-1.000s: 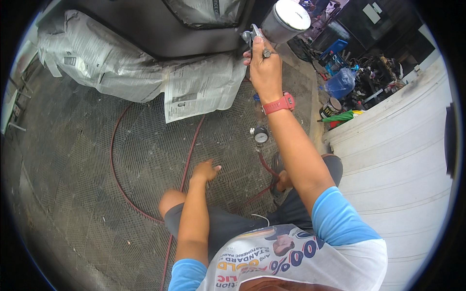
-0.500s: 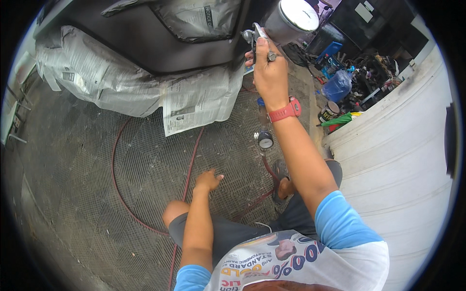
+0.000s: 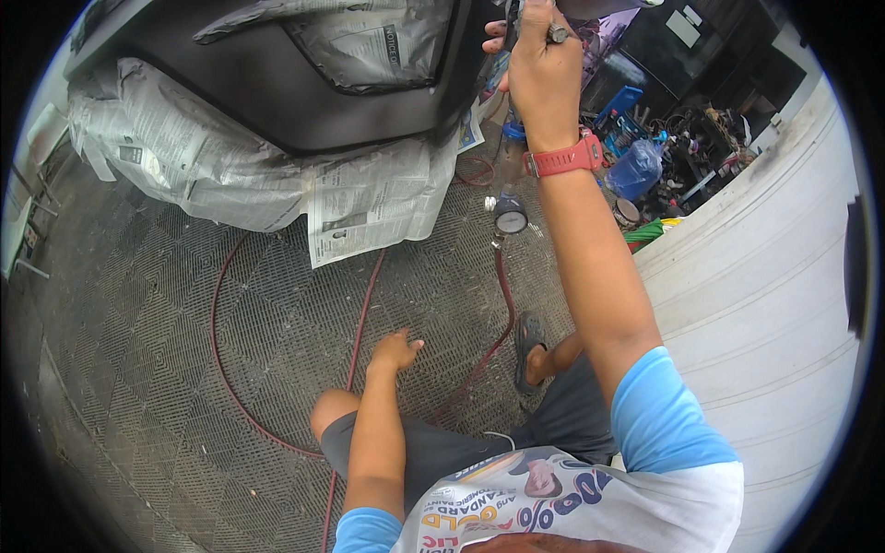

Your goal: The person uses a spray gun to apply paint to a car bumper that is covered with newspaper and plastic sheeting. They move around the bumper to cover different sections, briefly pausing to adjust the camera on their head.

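Note:
My right hand (image 3: 546, 83) is raised at the top, closed around a spray gun whose silver cup (image 3: 599, 7) is mostly cut off by the upper edge. A knob on the gun shows beside my thumb. Below the wrist hangs an air regulator with a round gauge (image 3: 510, 216), joined to a red hose (image 3: 502, 304). To the left of the gun is a dark grey vehicle body panel (image 3: 249, 88), with masking newspaper (image 3: 373, 198) below it and in its opening. My left hand (image 3: 395, 352) hangs low over the floor, holding nothing, with its thumb and index finger apart.
Red hose loops over the ridged, dusty floor (image 3: 157, 341). A white corrugated wall (image 3: 737, 304) runs close along my right. Cluttered parts, a blue plastic container (image 3: 634, 170) and a can (image 3: 627, 212) lie at the far right. A chair (image 3: 23, 226) stands at the left edge.
My right hand has moved up and slightly right with the spray gun, taking most of the cup out of view. The regulator has risen with it. My left hand has hardly moved.

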`<state>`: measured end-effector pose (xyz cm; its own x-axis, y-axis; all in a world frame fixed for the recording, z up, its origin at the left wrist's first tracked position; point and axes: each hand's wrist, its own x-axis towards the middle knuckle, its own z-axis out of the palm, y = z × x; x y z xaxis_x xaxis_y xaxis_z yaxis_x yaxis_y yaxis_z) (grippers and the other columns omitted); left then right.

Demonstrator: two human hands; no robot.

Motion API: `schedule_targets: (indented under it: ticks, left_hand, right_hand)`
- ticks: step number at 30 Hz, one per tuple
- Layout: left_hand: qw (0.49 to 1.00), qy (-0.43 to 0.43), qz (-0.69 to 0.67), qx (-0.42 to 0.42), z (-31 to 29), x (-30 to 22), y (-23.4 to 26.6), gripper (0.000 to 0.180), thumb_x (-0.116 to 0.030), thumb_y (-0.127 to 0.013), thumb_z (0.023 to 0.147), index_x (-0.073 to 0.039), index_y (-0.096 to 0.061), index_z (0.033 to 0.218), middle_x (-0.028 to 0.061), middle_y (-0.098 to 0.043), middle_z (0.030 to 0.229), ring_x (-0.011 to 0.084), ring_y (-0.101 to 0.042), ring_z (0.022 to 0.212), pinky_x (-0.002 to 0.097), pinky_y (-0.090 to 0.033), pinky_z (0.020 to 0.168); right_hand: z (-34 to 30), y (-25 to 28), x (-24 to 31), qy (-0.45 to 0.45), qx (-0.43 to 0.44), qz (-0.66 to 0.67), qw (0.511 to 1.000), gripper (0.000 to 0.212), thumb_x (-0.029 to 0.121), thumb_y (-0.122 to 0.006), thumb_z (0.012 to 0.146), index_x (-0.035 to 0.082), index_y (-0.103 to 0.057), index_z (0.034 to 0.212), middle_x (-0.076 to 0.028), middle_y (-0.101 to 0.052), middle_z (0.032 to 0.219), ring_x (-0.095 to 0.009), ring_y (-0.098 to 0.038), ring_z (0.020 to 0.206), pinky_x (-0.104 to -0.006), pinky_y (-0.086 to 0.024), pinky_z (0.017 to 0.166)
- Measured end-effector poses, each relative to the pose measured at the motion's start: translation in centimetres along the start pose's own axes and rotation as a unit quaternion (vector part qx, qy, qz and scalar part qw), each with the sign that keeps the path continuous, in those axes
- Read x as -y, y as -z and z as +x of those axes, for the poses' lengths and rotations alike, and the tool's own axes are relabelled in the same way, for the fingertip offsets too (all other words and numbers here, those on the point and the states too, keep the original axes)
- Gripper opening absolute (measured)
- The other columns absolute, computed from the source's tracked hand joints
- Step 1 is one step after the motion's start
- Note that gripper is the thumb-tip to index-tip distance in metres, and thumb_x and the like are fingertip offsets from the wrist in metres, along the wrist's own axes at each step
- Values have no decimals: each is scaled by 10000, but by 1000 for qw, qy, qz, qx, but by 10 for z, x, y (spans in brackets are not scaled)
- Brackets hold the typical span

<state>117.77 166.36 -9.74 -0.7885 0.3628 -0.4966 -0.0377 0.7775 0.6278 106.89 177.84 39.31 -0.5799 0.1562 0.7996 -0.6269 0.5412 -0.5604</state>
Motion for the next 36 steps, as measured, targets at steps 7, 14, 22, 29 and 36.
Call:
schedule_targets:
  ticks: [7,14,22,29,36]
  left_hand:
    - [1000,0,-6,17,-10,-13,7,752,-542,-593,1042,-60,-463,1604,202,-526,1595,378,-476,1497,499,-394,1232]
    - [1000,4,-5,-14,-5,-6,0,713,-527,-624,1035,-88,-503,1583,226,-558,1557,397,-511,1464,489,-398,1225]
    - [1000,-7,16,1,-7,-7,2,731,-549,-580,1048,-80,-476,1599,212,-562,1559,388,-525,1455,501,-420,1211]
    - [1000,-8,3,-1,-9,-2,3,737,-549,-593,1039,-83,-479,1598,220,-566,1552,390,-523,1456,499,-425,1205]
    - [1000,-8,-17,-20,-16,-2,4,724,-545,-599,1036,-99,-488,1595,224,-572,1544,390,-532,1448,505,-429,1196]
  right_hand:
    - [-20,-3,-55,-52,13,5,999,586,461,-551,1106,-37,-662,1395,-73,-703,705,-118,-687,625,-294,-540,601]
    - [-61,-9,-79,-152,54,-59,985,592,468,-538,1111,-22,-651,1423,-92,-708,725,-135,-695,630,-305,-556,622]
    - [-18,-9,-52,-51,4,-10,999,588,450,-523,1120,-43,-643,1417,-80,-705,708,-130,-688,619,-301,-543,607]
    - [18,-25,-28,47,-52,30,997,523,436,-459,1144,-15,-685,1285,-80,-717,802,-133,-699,675,-290,-525,533]
    - [17,-54,-46,32,-62,87,994,589,427,-526,1121,-29,-581,1490,-81,-724,736,-116,-697,640,-285,-559,609]
